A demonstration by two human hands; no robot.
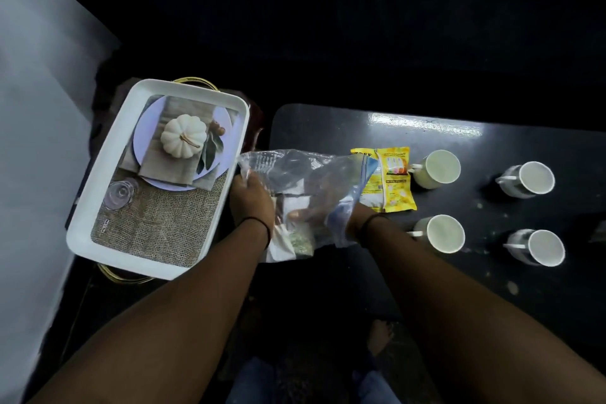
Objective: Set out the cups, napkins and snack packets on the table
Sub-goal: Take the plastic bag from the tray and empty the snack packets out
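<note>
Four cups (436,169) out on table (328,128), snack packets (390,179) beside them. Clear bag (295,170) gripped at mouth by left hand (251,200) for access; right hand (314,211) inside, pinching white napkins (296,203), probably for lifting out.

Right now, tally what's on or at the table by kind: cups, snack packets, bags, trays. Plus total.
Cups: 4 (first, second, third, fourth)
Snack packets: 2 (one, another partly beneath it)
Clear plastic bag: 1, held by left hand, right hand inside it
White tray: 1
Total: 8
</note>
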